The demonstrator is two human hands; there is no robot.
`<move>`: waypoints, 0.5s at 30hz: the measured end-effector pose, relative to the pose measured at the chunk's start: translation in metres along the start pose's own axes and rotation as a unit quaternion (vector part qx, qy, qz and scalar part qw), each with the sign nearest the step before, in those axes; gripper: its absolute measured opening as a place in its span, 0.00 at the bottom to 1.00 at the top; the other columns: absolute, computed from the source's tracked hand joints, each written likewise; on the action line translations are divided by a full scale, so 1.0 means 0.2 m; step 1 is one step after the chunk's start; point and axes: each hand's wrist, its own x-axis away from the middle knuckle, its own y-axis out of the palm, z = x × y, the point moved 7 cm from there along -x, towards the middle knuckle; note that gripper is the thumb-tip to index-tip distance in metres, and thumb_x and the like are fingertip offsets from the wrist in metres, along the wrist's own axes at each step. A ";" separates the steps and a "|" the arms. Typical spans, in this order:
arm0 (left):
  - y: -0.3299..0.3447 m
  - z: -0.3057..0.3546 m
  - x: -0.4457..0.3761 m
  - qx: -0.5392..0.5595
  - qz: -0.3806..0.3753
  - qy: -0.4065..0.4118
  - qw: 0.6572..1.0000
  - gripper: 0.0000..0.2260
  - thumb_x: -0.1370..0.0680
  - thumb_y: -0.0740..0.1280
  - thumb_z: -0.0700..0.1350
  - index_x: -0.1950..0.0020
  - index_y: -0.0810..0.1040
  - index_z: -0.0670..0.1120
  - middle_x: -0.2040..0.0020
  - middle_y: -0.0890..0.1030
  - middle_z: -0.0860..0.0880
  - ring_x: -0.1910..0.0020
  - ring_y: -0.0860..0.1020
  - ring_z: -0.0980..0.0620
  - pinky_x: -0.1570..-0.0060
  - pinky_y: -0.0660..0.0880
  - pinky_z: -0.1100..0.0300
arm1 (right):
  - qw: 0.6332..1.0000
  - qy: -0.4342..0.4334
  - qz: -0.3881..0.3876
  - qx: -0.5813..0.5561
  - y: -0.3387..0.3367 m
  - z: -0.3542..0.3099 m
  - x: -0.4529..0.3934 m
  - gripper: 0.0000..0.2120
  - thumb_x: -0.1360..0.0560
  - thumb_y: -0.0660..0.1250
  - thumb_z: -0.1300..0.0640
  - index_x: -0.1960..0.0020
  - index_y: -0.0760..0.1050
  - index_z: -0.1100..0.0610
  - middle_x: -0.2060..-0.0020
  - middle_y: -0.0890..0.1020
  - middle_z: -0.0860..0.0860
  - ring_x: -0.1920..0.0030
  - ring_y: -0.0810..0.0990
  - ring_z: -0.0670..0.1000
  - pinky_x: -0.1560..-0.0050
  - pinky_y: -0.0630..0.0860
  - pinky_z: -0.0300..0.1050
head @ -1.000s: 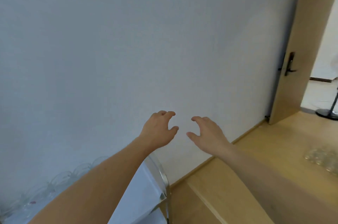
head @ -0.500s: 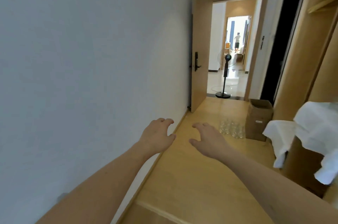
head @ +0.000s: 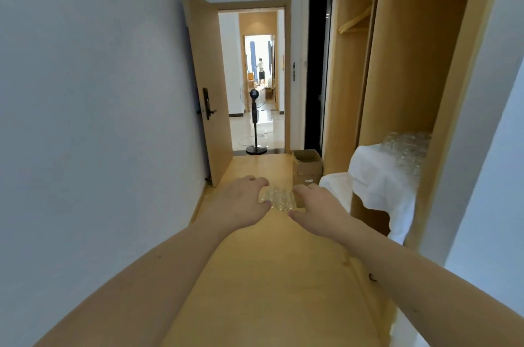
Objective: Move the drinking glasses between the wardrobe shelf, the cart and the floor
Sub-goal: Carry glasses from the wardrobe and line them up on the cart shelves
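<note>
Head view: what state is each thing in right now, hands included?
Left hand: empty, fingers loosely curled, held out in the air.
Right hand: empty, fingers loosely curled, held out in the air.
Floor glasses: clustered on the floor, seen between the hands.
Shelf glasses: clustered on the cloth.
Cloth: draped over the shelf edge.
Door: open.
Box: open, on the floor.
Fan: upright in the doorway.

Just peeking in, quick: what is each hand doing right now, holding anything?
Left hand: open, fingers loosely curled, holding nothing.
Right hand: open, fingers loosely curled, holding nothing.
</note>
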 end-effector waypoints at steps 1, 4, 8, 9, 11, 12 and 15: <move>0.01 0.03 -0.09 0.003 0.007 0.010 1.000 0.25 0.23 0.64 0.59 0.27 0.70 0.55 0.32 0.75 0.50 0.35 0.74 0.47 0.39 0.74 0.51 | 1.000 0.006 0.009 0.002 -0.02 0.06 -0.06 0.29 0.22 0.67 0.42 0.25 0.67 0.50 0.34 0.76 0.52 0.35 0.75 0.54 0.36 0.76 0.52; 0.03 0.08 -0.33 0.011 0.031 0.031 0.999 0.25 0.22 0.63 0.59 0.26 0.69 0.55 0.31 0.74 0.50 0.34 0.72 0.47 0.41 0.72 0.52 | 0.999 0.024 0.032 0.010 -0.07 0.22 -0.22 0.28 0.22 0.67 0.41 0.26 0.67 0.50 0.36 0.76 0.53 0.38 0.74 0.54 0.39 0.76 0.52; 0.09 0.15 -0.66 0.015 0.045 0.061 0.997 0.24 0.20 0.65 0.56 0.25 0.69 0.53 0.29 0.74 0.49 0.32 0.72 0.46 0.37 0.72 0.52 | 0.997 0.043 0.069 0.000 -0.10 0.43 -0.44 0.28 0.22 0.67 0.41 0.25 0.67 0.48 0.33 0.76 0.50 0.35 0.74 0.53 0.37 0.76 0.49; 0.11 0.17 -0.74 0.013 0.041 0.066 0.997 0.24 0.20 0.65 0.55 0.25 0.70 0.53 0.29 0.74 0.48 0.32 0.72 0.46 0.37 0.73 0.51 | 0.996 0.047 0.072 0.000 -0.11 0.48 -0.49 0.27 0.22 0.67 0.41 0.26 0.67 0.48 0.33 0.76 0.49 0.35 0.74 0.52 0.37 0.74 0.49; 0.16 0.21 -0.87 0.010 0.025 0.079 0.996 0.23 0.20 0.65 0.55 0.25 0.69 0.53 0.29 0.74 0.48 0.32 0.71 0.46 0.36 0.73 0.51 | 0.996 0.055 0.068 0.007 -0.12 0.58 -0.59 0.27 0.22 0.67 0.40 0.27 0.68 0.48 0.32 0.76 0.49 0.35 0.74 0.52 0.38 0.74 0.48; 0.19 0.23 -0.94 0.007 0.017 0.087 0.996 0.23 0.19 0.65 0.55 0.24 0.69 0.53 0.29 0.73 0.48 0.32 0.71 0.46 0.36 0.73 0.51 | 0.996 0.062 0.066 0.012 -0.12 0.63 -0.63 0.27 0.22 0.67 0.40 0.27 0.68 0.48 0.32 0.75 0.50 0.34 0.74 0.53 0.38 0.73 0.49; 0.28 0.28 -1.12 0.009 0.007 0.101 0.995 0.23 0.19 0.65 0.54 0.24 0.69 0.53 0.30 0.74 0.48 0.32 0.71 0.46 0.37 0.73 0.51 | 0.995 0.079 0.060 0.018 -0.13 0.79 -0.74 0.27 0.22 0.66 0.40 0.27 0.68 0.48 0.31 0.74 0.50 0.34 0.73 0.53 0.37 0.73 0.49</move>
